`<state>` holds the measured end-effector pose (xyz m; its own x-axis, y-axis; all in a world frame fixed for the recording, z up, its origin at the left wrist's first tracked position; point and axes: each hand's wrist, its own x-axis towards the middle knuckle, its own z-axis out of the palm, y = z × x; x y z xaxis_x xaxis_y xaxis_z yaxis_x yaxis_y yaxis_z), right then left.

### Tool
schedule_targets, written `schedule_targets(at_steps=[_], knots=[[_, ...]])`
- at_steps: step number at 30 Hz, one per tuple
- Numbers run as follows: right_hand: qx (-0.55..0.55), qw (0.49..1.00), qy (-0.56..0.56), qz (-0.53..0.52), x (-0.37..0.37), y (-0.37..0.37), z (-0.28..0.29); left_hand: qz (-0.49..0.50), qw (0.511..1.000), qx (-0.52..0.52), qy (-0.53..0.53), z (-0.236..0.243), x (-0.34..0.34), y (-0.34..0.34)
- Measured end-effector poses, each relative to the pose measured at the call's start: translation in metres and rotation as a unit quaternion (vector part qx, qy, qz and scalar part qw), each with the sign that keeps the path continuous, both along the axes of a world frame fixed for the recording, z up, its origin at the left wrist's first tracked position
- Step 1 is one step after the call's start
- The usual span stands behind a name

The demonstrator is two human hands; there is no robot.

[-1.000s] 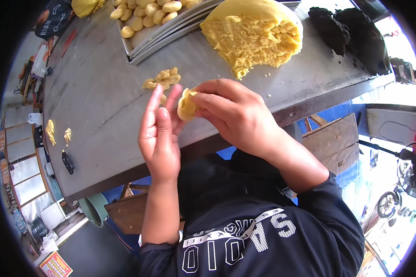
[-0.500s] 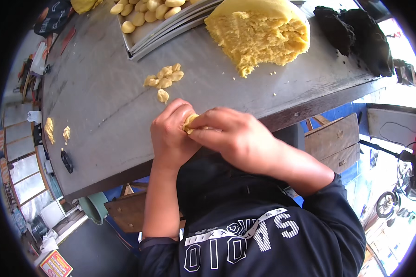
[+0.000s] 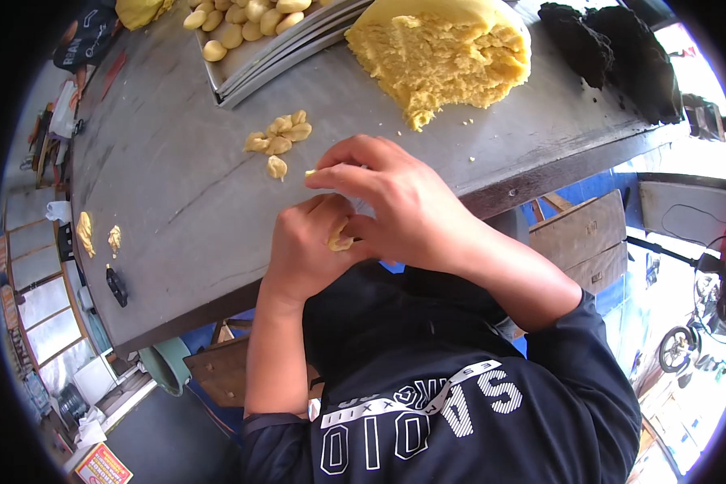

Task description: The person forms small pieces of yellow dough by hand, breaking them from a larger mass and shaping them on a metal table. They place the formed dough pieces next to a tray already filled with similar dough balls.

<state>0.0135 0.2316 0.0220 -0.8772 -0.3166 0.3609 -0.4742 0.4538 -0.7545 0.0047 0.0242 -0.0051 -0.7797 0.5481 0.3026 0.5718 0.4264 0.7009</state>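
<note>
A small piece of yellow dough (image 3: pixel 341 235) sits in my left hand (image 3: pixel 302 246), whose fingers are curled round it. My right hand (image 3: pixel 399 198) is just above and to the right, its thumb against that dough. The right fingers reach forward, apart from the thumb, with a tiny yellow bit at a fingertip. On the table beyond my hands lie a cluster of flattened dough pieces (image 3: pixel 278 134) and a single dough piece (image 3: pixel 277 167). A big torn mass of yellow dough (image 3: pixel 444 60) rests farther back, with crumbs near it.
Stacked metal trays (image 3: pixel 290 58) at the back hold dough balls (image 3: pixel 256 10). A crumpled black thing (image 3: pixel 637 68) lies at the far right of the grey table (image 3: pixel 177 242). Dough scraps (image 3: pixel 86 234) and a small black object (image 3: pixel 116 285) are at left. Another person (image 3: pixel 89 40) stands far left.
My right hand has lifted and opened, its fingers moving forward off the dough while the thumb stays by it. My left hand has dipped slightly; the view has shifted a little.
</note>
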Motion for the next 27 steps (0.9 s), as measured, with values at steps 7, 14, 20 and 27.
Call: schedule_targets(at_steps=[7, 14, 20, 27], knots=[[0.142, 0.979, 0.042, -0.137, -0.021, 0.049, 0.017, -0.003, 0.96, 0.185, -0.211, -0.002, -0.011, -0.017], [0.213, 0.964, 0.04, -0.156, -0.012, 0.078, 0.006, 0.019, 0.915, 0.282, -0.288, -0.005, -0.005, -0.021], [0.108, 0.985, -0.005, -0.132, -0.003, 0.06, -0.004, 0.019, 0.894, 0.296, -0.337, 0.003, -0.009, -0.018], [0.074, 0.991, 0.026, -0.113, -0.006, 0.055, 0.001, 0.038, 0.903, 0.253, -0.345, 0.008, -0.004, -0.01]])
